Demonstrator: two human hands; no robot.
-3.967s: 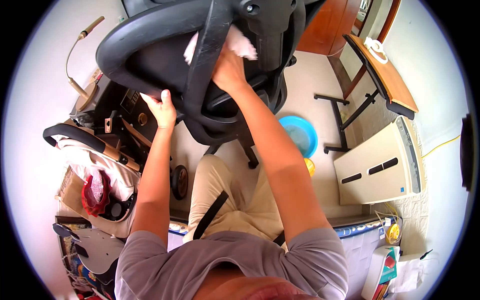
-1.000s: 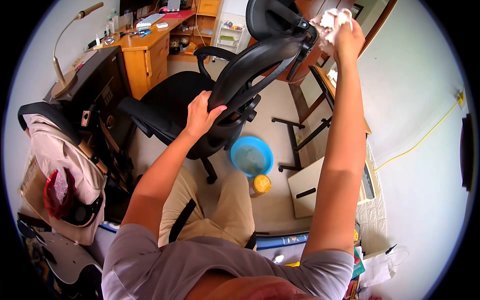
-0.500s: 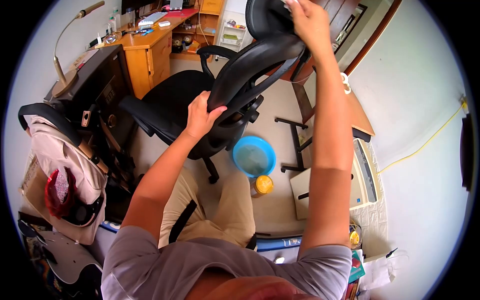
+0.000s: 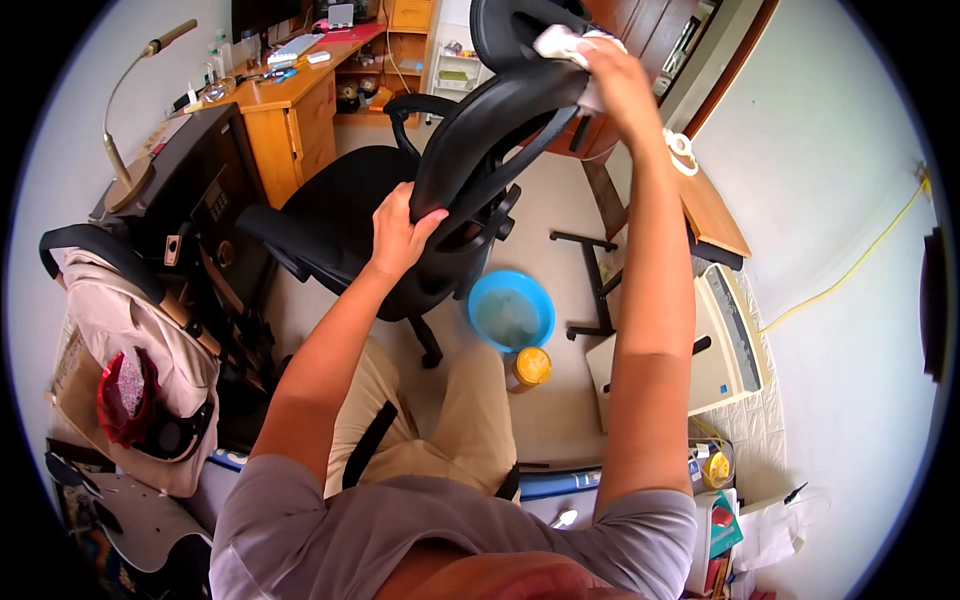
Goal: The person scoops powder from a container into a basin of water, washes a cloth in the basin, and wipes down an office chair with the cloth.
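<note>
A black office chair (image 4: 480, 130) stands in front of me, its back turned toward me. My left hand (image 4: 402, 232) is closed around the left edge of the backrest frame, thumb on the near side. High on the right, my right hand (image 4: 618, 78) presses a white cloth (image 4: 563, 45) on the upper backrest, just below the headrest (image 4: 510, 30). Part of the cloth hangs down beneath the fingers. On the floor by the chair's base sits a light blue basin (image 4: 512, 312) with cloudy water. A jar with a yellow lid (image 4: 533, 366) stands close to the basin.
At the back left is a wooden desk (image 4: 290, 95) with a keyboard and small items. A dark safe (image 4: 215, 180) carries a desk lamp (image 4: 128, 185). A beige stroller (image 4: 125, 310) stands left. To the right are a black metal stand (image 4: 590, 285) and a white appliance (image 4: 715, 345).
My right hand has moved slightly down with the cloth, which now shows more on the top of the backrest. My left hand keeps its hold on the frame.
</note>
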